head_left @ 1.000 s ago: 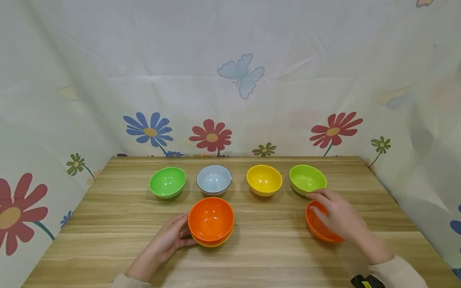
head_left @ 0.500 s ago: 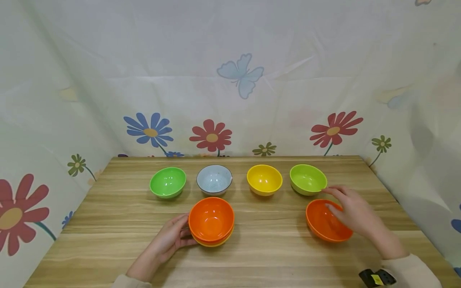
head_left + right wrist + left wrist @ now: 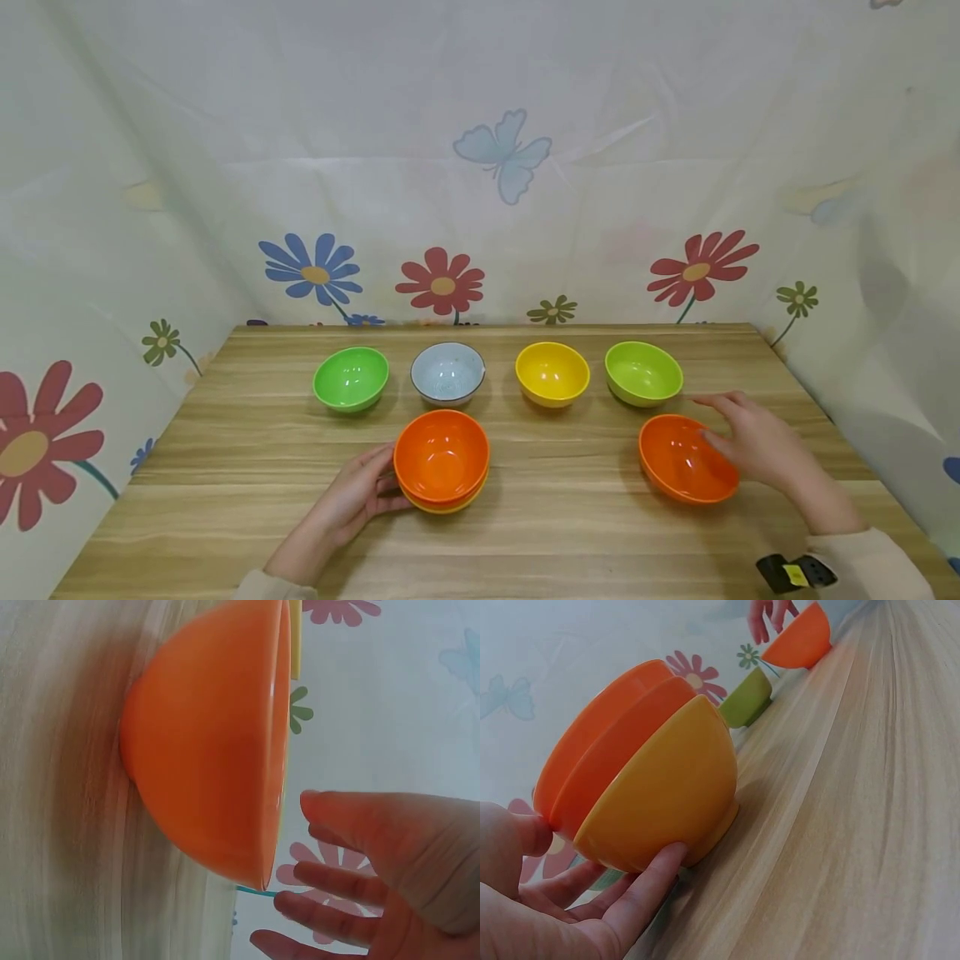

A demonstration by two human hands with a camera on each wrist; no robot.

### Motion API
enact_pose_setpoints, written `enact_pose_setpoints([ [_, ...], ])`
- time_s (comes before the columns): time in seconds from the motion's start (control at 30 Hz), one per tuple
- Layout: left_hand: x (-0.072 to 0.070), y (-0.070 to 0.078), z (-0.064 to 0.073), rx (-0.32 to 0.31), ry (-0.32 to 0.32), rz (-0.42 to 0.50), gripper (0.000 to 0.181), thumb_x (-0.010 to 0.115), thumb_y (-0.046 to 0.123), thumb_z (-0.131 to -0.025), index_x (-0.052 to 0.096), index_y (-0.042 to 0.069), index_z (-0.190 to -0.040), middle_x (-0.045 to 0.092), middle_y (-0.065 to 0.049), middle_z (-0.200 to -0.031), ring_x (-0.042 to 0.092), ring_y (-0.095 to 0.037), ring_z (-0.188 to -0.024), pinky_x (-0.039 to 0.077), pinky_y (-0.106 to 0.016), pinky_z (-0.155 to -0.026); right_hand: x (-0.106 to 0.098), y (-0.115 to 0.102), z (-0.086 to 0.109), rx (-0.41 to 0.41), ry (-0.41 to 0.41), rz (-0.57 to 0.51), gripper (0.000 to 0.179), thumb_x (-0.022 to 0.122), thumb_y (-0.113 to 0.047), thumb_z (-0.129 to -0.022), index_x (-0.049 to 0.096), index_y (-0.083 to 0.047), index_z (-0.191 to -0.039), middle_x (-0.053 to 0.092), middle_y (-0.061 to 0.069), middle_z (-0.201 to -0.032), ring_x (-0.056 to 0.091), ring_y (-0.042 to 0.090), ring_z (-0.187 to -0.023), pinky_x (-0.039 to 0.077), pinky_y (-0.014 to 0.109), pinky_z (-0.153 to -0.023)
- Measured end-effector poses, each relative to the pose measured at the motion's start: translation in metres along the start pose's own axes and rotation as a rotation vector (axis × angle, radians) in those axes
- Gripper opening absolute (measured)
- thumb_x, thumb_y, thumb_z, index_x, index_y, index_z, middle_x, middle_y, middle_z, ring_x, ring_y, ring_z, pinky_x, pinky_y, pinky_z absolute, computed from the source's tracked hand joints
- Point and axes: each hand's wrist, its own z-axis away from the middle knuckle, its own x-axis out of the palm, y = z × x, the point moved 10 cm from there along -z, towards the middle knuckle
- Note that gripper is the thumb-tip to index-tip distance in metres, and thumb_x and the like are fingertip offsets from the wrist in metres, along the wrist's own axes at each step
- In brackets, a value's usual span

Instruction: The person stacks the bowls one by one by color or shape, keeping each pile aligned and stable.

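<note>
My left hand [image 3: 358,493] cups the left side of a stack of bowls [image 3: 441,458]. In the left wrist view, two orange bowls [image 3: 619,742] sit nested in a yellow-orange bowl [image 3: 667,787]. The thumb lies at the orange rims and the fingers [image 3: 649,889] spread along the lower bowl's side. At the right, a single orange bowl [image 3: 686,462] stands upright on the table. Over its right rim hovers my right hand [image 3: 761,446], thumb and fingers apart, holding nothing; the right wrist view shows a gap between its fingertips and the orange bowl [image 3: 217,742].
Behind, in a row along the far part of the wooden table [image 3: 555,533], stand a green bowl [image 3: 351,379], a pale blue-grey bowl [image 3: 447,373], a yellow bowl [image 3: 552,374] and a lime bowl [image 3: 643,373]. A flowered cloth [image 3: 600,192] hangs beyond the table edge.
My right hand has drawn back to the right, off the single orange bowl, leaving more of it showing. My left hand and the stack have stayed in place.
</note>
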Motion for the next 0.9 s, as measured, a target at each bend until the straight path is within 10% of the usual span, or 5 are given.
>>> enact_pose_setpoints([
  [0.33, 0.001, 0.001, 0.0, 0.006, -0.003, 0.005, 0.056, 0.041, 0.036, -0.098, 0.035, -0.001, -0.138, 0.039, -0.019, -0.14, 0.058, -0.021, -0.103, 0.051, -0.046, -0.086, 0.007, 0.012, 0.002, 0.072, -0.035, -0.024, 0.042, 0.069, -0.013, -0.079, 0.057, 0.001, -0.117, 0.055, 0.032, -0.106, 0.062, 0.035, -0.077, 0.054, 0.045, -0.057],
  [0.6, 0.001, 0.0, 0.0, 0.014, -0.014, 0.008, 0.059, 0.044, 0.04, -0.096, 0.036, 0.0, -0.138, 0.041, -0.017, -0.139, 0.058, -0.021, -0.103, 0.051, -0.046, -0.086, 0.012, 0.018, 0.002, 0.084, -0.034, -0.008, 0.032, 0.067, -0.009, -0.079, 0.061, 0.005, -0.107, 0.064, 0.025, -0.094, 0.061, 0.038, -0.078, 0.048, 0.06, -0.064],
  [0.9, 0.001, 0.0, 0.0, 0.01, -0.015, 0.008, 0.055, 0.04, 0.036, -0.098, 0.034, -0.001, -0.139, 0.039, -0.019, -0.14, 0.058, -0.021, -0.102, 0.051, -0.046, -0.086, 0.016, 0.02, 0.006, 0.133, -0.04, -0.026, 0.026, 0.064, -0.008, -0.08, 0.062, 0.005, -0.103, 0.065, 0.022, -0.085, 0.059, 0.028, -0.066, 0.049, 0.04, -0.054],
])
